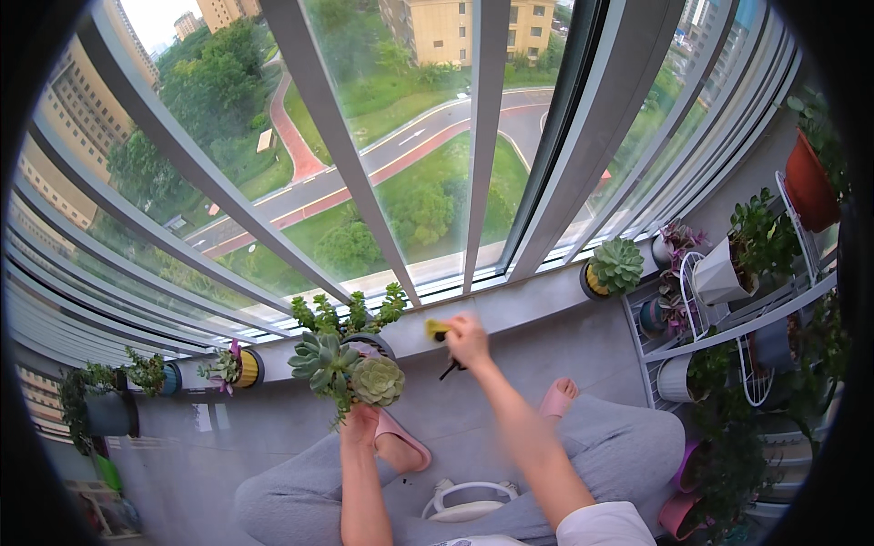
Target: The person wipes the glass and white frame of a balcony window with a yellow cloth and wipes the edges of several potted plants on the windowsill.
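Note:
My left hand (360, 420) is raised palm-up under a cluster of succulents, and its fingers are mostly hidden by the leaves. The cluster has a blue-green rosette (325, 363), a paler rosette (377, 381) and trailing stems. Just behind it, an upright leafy succulent (356, 310) stands at the sill, near a dark grey pot rim (374, 341). To the right, my right hand (467, 341) is closed on a small yellow object (435, 329), too blurred to name. A thin dark tool-like piece (450, 368) shows below that hand.
The pale window ledge (526, 307) carries another potted succulent (616, 266) on the right and a yellow pot (250, 368) on the left. A white metal plant rack (642, 334) with several pots stands at right. Between my knees is a white rounded handle (474, 490).

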Motion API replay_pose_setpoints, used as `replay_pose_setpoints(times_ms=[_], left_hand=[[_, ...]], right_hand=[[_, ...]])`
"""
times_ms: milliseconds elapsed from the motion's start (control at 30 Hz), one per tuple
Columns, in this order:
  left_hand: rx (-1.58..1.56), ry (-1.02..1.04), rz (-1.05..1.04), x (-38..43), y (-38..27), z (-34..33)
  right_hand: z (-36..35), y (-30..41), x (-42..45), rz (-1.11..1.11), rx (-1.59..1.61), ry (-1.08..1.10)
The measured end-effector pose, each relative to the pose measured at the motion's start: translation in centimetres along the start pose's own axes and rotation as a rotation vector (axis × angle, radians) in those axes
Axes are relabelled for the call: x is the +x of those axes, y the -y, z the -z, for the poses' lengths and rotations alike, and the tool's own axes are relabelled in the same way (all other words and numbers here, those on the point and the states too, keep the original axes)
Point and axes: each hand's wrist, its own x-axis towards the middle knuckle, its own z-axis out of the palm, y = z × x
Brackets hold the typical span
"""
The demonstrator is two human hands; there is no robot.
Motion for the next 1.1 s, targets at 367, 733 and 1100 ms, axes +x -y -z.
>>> replay_pose_setpoints(times_ms=[367, 733, 1100], left_hand=[[-0.038, -0.005, 0.006, -1.4, -1.8, 2.2], [0.066, 0.150, 0.146, -2.5, -2.1, -1.2], [0.028, 0.190, 0.227, 2.6, 6.0, -5.3]], right_hand=[[1.6, -2.2, 1.1, -0.255, -0.548, -0.178], [-7.5, 3.3, 1.4, 0.414, -0.131, 0.222], [-1.0, -5.0, -7.8, -0.075, -0.230, 0.837]])
